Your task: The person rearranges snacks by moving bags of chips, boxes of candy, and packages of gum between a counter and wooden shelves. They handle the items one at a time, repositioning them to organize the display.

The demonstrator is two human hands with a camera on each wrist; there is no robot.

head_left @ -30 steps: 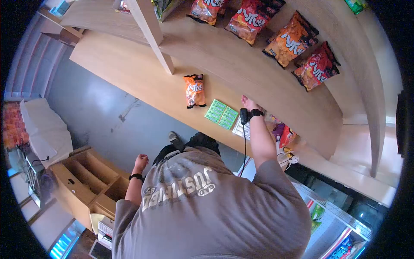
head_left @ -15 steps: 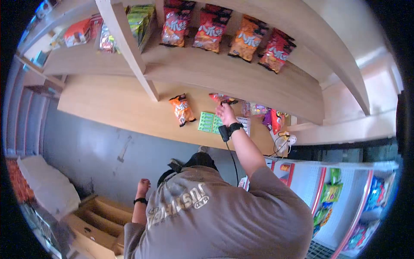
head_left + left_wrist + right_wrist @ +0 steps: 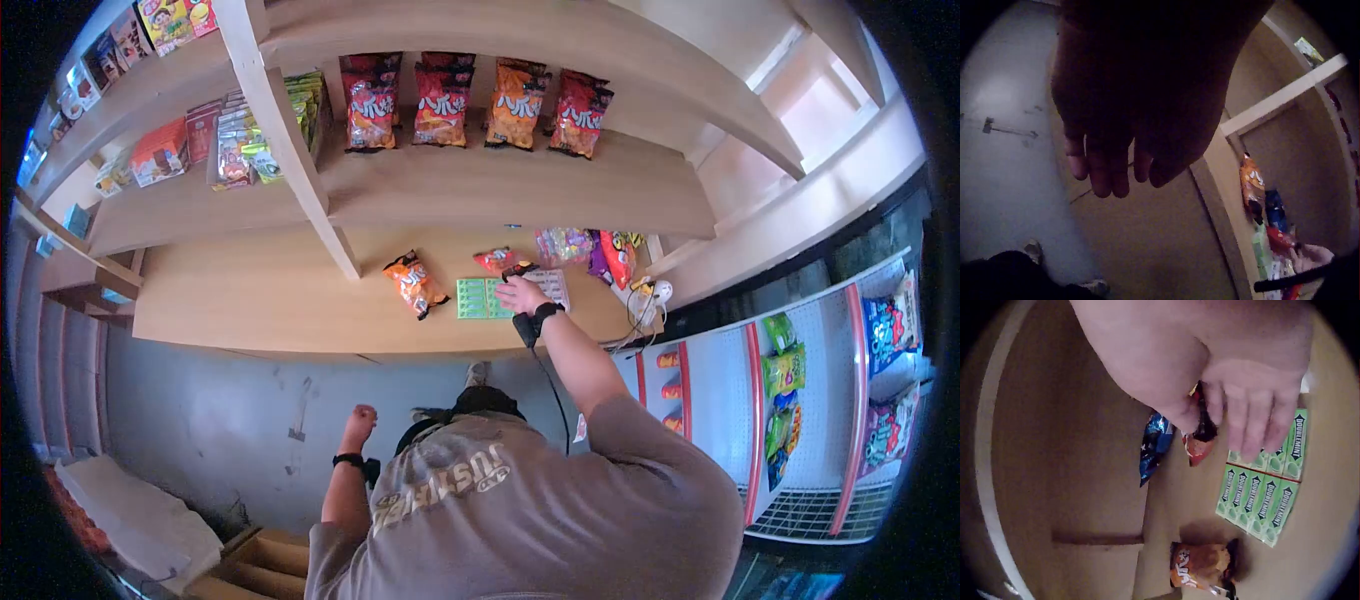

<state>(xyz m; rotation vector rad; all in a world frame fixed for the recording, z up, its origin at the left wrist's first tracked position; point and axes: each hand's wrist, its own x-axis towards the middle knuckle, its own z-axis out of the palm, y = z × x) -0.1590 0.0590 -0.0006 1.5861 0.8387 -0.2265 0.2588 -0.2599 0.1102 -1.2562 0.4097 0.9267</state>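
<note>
My right hand (image 3: 522, 294) pinches the black end of a red snack bag (image 3: 493, 259) between thumb and index finger, low over the wooden counter. In the right wrist view, the hand covers much of that red bag (image 3: 1197, 449), and the other fingers extend over green Doublemint gum packs (image 3: 1254, 500). A shiny blue bag (image 3: 1157, 444) lies beside the red one. Left of the gum, an orange snack bag (image 3: 415, 283) rests on the counter. My left hand (image 3: 358, 427) hangs beside the body, fingers loose and holding nothing, as the left wrist view shows.
Above the counter (image 3: 250, 300), a shelf (image 3: 520, 195) carries a row of red and orange snack bags (image 3: 515, 105). A wooden post (image 3: 300, 150) divides it. Purple and red bags (image 3: 615, 257) and a white plug with cables (image 3: 652, 295) sit right. A snack rack (image 3: 720, 400) stands further right.
My right hand has come out from beneath the shelf toward the front of the counter, bringing the red snack bag. The head view has swung and tilted up. My left hand stays low at the side.
</note>
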